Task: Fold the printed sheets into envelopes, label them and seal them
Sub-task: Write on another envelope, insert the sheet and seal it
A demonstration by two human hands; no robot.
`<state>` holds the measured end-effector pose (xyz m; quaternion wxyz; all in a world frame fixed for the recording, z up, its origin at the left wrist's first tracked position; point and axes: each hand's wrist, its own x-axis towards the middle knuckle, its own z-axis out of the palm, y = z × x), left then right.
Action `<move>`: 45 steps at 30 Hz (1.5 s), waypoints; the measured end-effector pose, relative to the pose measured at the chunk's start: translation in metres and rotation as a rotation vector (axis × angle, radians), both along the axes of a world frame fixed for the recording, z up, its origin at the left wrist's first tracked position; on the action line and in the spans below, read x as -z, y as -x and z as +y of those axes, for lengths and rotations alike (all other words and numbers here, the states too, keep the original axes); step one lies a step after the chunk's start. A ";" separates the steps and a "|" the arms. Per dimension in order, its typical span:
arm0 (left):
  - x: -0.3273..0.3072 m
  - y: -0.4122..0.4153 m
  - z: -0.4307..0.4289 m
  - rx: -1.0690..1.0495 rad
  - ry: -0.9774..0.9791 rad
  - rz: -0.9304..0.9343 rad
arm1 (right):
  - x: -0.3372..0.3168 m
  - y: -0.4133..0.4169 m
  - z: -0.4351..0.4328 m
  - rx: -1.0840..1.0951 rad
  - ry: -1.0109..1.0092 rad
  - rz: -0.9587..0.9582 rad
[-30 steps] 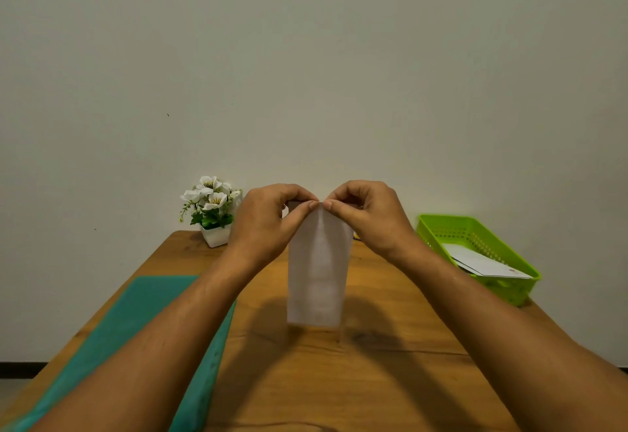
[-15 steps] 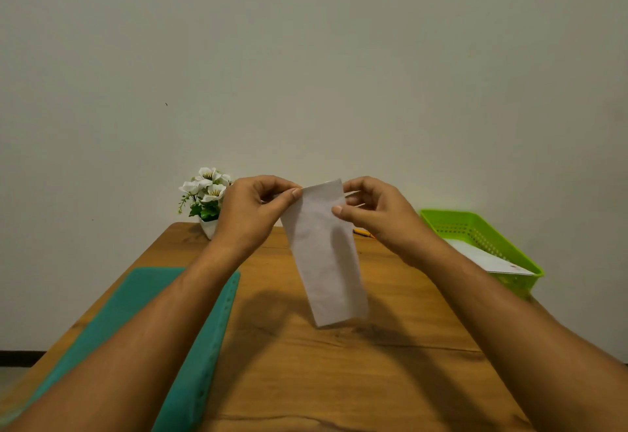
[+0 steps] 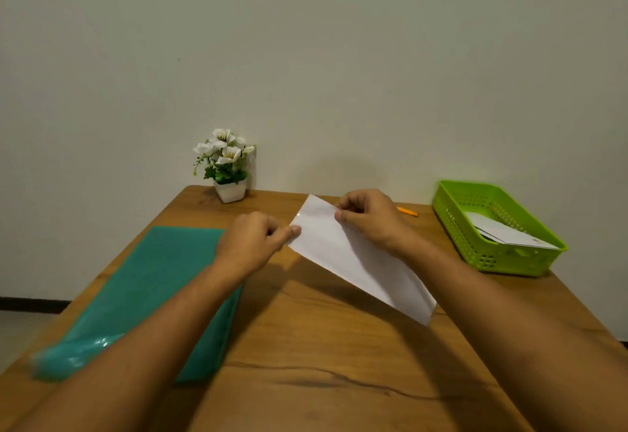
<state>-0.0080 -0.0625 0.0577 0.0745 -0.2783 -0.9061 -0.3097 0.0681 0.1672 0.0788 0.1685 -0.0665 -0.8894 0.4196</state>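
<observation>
While pinched shut, both hands grip the envelope (image 3: 356,258).

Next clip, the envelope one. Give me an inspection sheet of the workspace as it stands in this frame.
Surface: wooden table, visible grain and a dark crack line near the front.
Job's things: white envelope held above the table, tilted down to the right; more white paper in the green basket at the right; orange pen behind the right hand.
Clutter: teal plastic folder lying flat on the left; small white pot of white flowers at the back edge.
Hands: left hand pinches the envelope's upper left corner; right hand pinches its top edge.
Cables: nothing seen.
Surroundings: plain pale wall, dark skirting at the lower left.
</observation>
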 end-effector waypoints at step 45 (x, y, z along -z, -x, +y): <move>0.091 -0.032 -0.045 0.219 0.171 0.185 | 0.096 0.037 -0.057 -0.255 -0.911 -0.020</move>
